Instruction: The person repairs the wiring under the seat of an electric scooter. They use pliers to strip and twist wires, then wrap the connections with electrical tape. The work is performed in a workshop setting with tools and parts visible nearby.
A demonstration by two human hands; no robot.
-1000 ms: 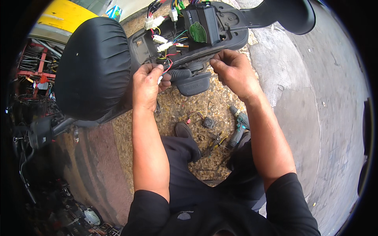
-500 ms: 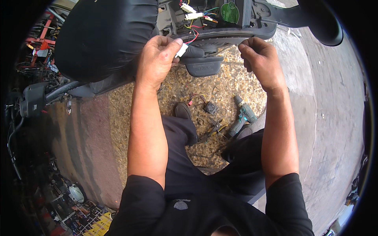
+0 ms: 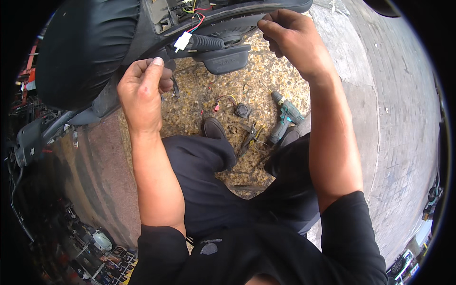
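Left hand: fingers curled inward, thumb laid against the index finger; no item is seen in it, though something tiny could be hidden.
Right hand: closed, thumb brought to the bent index finger; whether anything fine is pinched there cannot be told.
White connector: gripped by neither hand; it is seen at the end of thin coloured wires, above and right of the left hand, before a black ribbed sleeve; contact with the sleeve cannot be judged.
Connector risk: being unheld, it could be knocked aside or lost behind the sleeve if brushed by a hand.
Wire risk: the leads could be strained or drawn from the connector by a tug, or chafed if dragged over the edge of the dark vehicle body.
Pinch risk: any small part held at the right could be dropped and lost on the mottled ground through a loosened pinch.
Left forearm: raised forward, leaned slightly left, thumb side uppermost.
Right forearm: extended farther forward and angled inward, its hand held near the body's edge, well apart from the left.
Footing risk: the cordless drill and pliers could be kicked if a foot were shifted.
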